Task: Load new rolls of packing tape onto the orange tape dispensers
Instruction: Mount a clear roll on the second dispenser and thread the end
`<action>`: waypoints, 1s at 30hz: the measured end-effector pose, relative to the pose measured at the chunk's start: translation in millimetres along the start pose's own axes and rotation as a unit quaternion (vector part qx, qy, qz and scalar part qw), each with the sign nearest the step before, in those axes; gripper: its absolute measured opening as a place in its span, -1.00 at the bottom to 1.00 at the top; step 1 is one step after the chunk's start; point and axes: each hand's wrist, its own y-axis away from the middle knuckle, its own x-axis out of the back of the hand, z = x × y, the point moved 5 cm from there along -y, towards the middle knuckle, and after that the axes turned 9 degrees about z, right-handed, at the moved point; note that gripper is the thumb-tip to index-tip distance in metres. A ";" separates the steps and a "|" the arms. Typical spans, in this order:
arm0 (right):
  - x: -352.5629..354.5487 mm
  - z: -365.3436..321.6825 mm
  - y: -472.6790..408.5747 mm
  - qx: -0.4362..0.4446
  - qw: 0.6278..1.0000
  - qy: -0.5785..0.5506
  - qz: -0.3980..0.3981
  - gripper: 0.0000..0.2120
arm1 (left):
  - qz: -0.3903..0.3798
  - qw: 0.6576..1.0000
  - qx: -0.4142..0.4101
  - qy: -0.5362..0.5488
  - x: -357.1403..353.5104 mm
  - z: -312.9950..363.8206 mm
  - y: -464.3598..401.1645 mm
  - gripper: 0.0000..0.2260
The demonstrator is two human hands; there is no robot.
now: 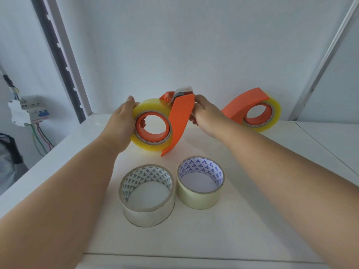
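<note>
While the yellow tape roll sits on the orange dispenser between your hands, your left hand grips the roll's rim, your right hand pinches the upright handle, and two spare rolls lie flat on the bench nearer you.

Both hands grip loaded orange dispenser above table.
</note>
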 end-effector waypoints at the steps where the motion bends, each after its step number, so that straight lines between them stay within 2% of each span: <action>1: 1.3 -2.3 -1.4 -0.012 0.999 -0.024 0.020 -0.75 | 0.000 1.000 0.008 0.008 -1.7 -0.3 0.5 -0.57; 4: 11.6 -9.7 -7.1 -0.010 0.993 -0.052 0.108 -0.95 | -0.011 0.997 0.037 0.063 -5.9 -2.7 3.1 -0.49; 6: 20.8 -13.3 -10.8 -0.004 0.989 -0.015 0.146 -0.86 | -0.040 0.997 0.035 0.052 -7.7 -6.6 3.5 -0.42; 8: 24.3 -14.8 -12.6 -0.002 0.989 -0.004 0.146 -0.90 | -0.078 0.995 0.031 0.059 -11.3 -11.3 2.4 -0.39; 9: 24.8 -14.9 -12.5 -0.005 0.989 -0.020 0.143 -0.95 | -0.094 0.993 0.033 0.067 -13.1 -12.4 2.5 -0.39; 15: 24.8 -12.9 -9.7 0.015 0.978 -0.086 0.190 -0.89 | -0.144 0.982 0.046 0.117 -16.1 -17.9 -2.2 -0.36; 17: 24.8 -12.2 -8.3 0.021 0.979 -0.100 0.179 -0.94 | -0.145 0.981 0.047 0.124 -14.8 -18.9 -4.2 -0.41; 19: 21.4 -7.7 -8.7 0.003 0.981 -0.143 0.133 -0.99 | -0.144 0.981 0.045 0.123 -14.5 -19.8 -5.5 -0.42; 23: 16.3 1.3 -6.6 -0.055 0.970 -0.230 0.057 -0.92 | -0.147 0.980 0.054 0.122 -19.1 -20.8 -4.3 -0.43; 27: 21.3 4.9 -3.3 -0.045 0.983 -0.170 0.054 -0.94 | -0.176 0.962 0.086 0.191 -25.6 -19.8 -2.8 -0.43; 30: 17.3 6.4 -1.3 -0.030 0.984 -0.172 0.042 -0.84 | -0.192 0.949 0.102 0.227 -30.6 -18.9 -0.6 -0.41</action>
